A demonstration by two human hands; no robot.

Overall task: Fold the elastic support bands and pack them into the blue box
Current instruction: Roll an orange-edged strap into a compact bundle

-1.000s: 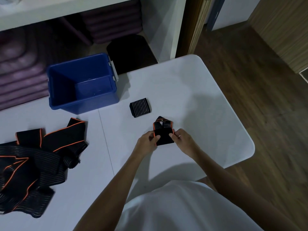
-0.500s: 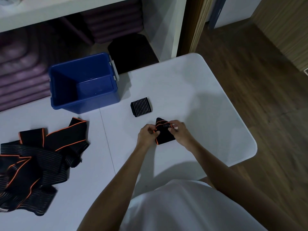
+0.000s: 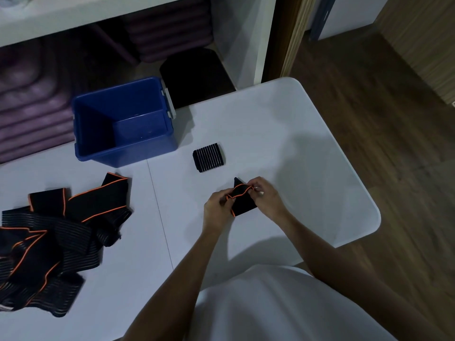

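I am looking down at a white table (image 3: 283, 134) from above, with my white shirt (image 3: 283, 308) filling the bottom of the view. Both my bare forearms are reaching forward over the tabletop. My left hand (image 3: 218, 205) and my right hand (image 3: 267, 195) are meeting near the middle of the table, and between them I am holding a small black elastic support band (image 3: 242, 204) with orange edging. My left fingers are curling round its left edge, and my right thumb and fingers are pinching its upper right corner, where the orange trim is bunching into a wavy line. The band's lower part is lying against the tabletop or just above it; I cannot tell which.

Just beyond my hands, a folded black band (image 3: 208, 157) with pale ribbed stripes is lying flat on the table by itself. Farther back and to the left, the blue box (image 3: 138, 153) is standing open on the table, its inside showing only bare blue walls and floor. At the far left, a loose pile of black and orange bands (image 3: 49, 237) is sprawling across the tabletop, well apart from my hands. Beyond the table, purple rolled mats (image 3: 32, 114) are stacked under a white shelf (image 3: 98, 13), and wooden flooring (image 3: 369, 99) is showing to the right.
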